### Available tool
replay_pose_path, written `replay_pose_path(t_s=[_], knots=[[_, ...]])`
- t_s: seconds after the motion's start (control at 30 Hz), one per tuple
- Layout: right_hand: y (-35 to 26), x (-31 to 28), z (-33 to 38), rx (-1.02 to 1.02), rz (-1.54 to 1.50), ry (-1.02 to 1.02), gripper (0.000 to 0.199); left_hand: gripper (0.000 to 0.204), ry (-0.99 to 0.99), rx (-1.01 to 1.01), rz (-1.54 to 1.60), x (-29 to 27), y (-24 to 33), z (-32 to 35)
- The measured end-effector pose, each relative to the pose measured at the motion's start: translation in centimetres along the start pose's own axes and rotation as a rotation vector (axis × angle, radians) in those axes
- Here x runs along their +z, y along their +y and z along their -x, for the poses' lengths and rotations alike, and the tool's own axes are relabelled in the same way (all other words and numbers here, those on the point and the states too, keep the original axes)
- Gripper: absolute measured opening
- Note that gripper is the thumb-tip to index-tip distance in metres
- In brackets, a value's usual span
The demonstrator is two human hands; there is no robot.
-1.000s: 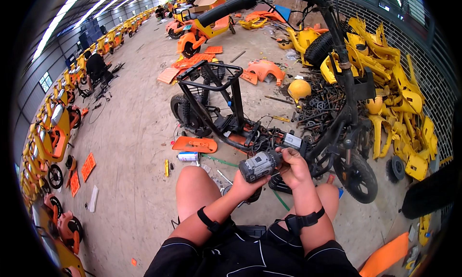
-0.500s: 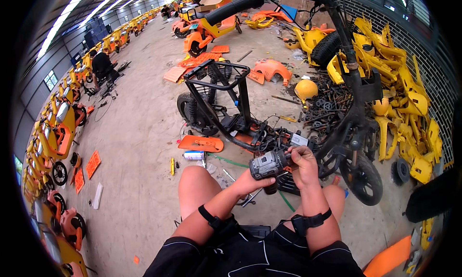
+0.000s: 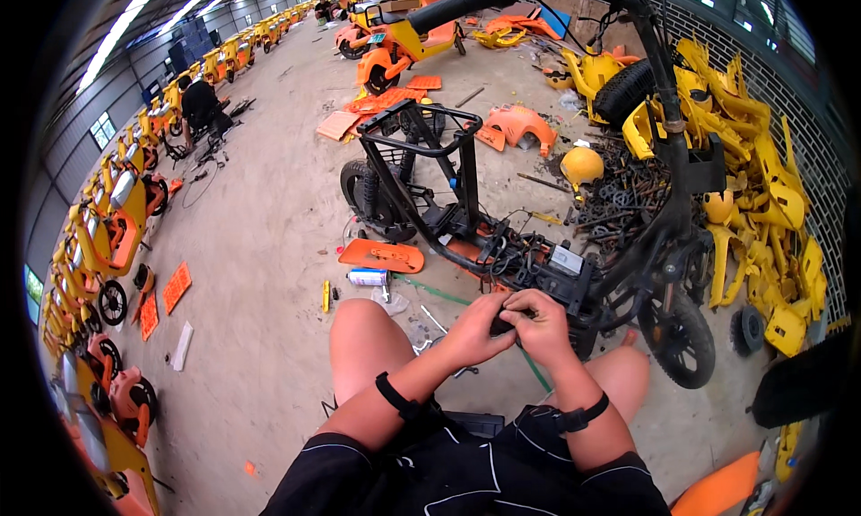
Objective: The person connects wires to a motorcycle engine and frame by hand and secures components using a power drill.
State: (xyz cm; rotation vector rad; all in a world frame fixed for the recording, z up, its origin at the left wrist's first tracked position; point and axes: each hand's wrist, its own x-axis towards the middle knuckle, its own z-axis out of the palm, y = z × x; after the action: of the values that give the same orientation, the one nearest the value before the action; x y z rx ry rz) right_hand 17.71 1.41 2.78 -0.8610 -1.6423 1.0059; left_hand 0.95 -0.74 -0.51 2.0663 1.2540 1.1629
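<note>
The person's two hands met over the floor (image 3: 260,211), between the bare knees and just in front of the black scooter frame (image 3: 468,177). The left hand (image 3: 481,335) was curled narrowly around a small dark object (image 3: 501,325), and the right hand (image 3: 541,324) pinched the same object with thumb and bent fingers; most of it was hidden, so its kind could not be told. The frame stood upright, its front wheel (image 3: 679,338) to the right of the hands. Left of the frame lay an orange panel (image 3: 381,255), with a white-and-blue can (image 3: 367,277) on its side just beside it and a slim yellow tool (image 3: 326,296) near the can. Yellow body panels (image 3: 773,207) were heaped along the floor's right edge, by the brick wall, next to a pile of dark metal parts (image 3: 617,198). Yellow-and-orange scooters (image 3: 119,229) lined the floor's left edge.
</note>
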Motion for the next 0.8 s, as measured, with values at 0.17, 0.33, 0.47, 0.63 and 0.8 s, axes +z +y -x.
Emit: replay_pose_path(t_s=[0.17,0.33,0.47,0.63,0.8], knots=[[1.7,2.0,0.8,0.103,-0.128,0.192,0.013,0.047,0.153,-0.045,-0.096,0.4,0.4,-0.3],[0.4,2.1,0.7,0.065,-0.089,0.228,0.013,0.036,0.14,-0.013,-0.069,-0.2,0.6,-0.7],[1.7,1.2,0.9,0.09,-0.098,0.219,0.012,0.032,0.159,0.053,-0.014,-0.1,1.0,-1.0],[1.7,0.9,0.9,0.145,-0.101,0.16,0.01,0.031,0.159,-0.029,0.108,0.6,0.3,-0.9],[1.0,1.1,0.5,0.202,-0.017,0.136,0.01,0.028,0.229,-0.087,0.104,0.8,0.3,-0.5]])
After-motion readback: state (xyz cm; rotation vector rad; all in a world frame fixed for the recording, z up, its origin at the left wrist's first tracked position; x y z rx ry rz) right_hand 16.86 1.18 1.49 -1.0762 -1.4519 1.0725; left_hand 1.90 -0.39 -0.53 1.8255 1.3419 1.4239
